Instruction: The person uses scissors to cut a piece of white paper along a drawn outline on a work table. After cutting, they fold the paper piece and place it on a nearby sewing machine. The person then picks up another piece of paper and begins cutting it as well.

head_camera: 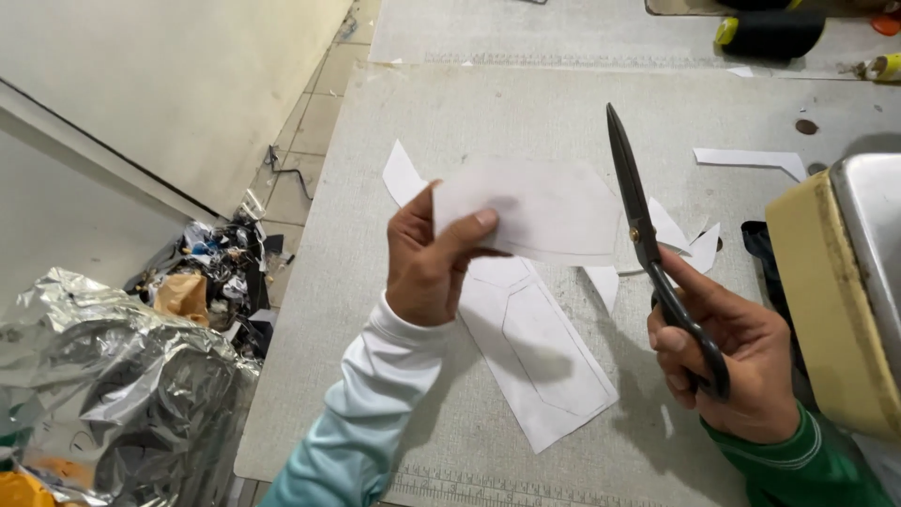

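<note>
- My left hand (427, 268) holds a pale, cut paper piece (530, 211) up above the grey worktop (394, 122), thumb on its near face and fingers closed behind its left edge.
- My right hand (727, 361) is closed through the handles of long black scissors (648, 235). The blades point up and away, shut or nearly shut, with the pivot just beside the right edge of the paper piece.
- My two hands are apart, with the paper spanning most of the space between them.
- To cut well, I judge the paper should stay taut and close to the pivot, with my left fingers clear of the blades, and the paper turned rather than the scissors.
- Below the raised piece a white paper sheet (544, 361) with pencilled outline shapes lies flat on the worktop.
- White paper offcuts (690, 244) lie scattered near the scissors, and a longer strip (751, 160) lies farther right.
- A black thread cone with a yellow end (770, 33) lies at the far edge of the worktop.
- A cream and metal machine body (840, 291) stands at the right.
- Crumpled silver foil wrapping (122, 394) and mixed scraps are heaped on the floor to the left. I can make out no labels.
</note>
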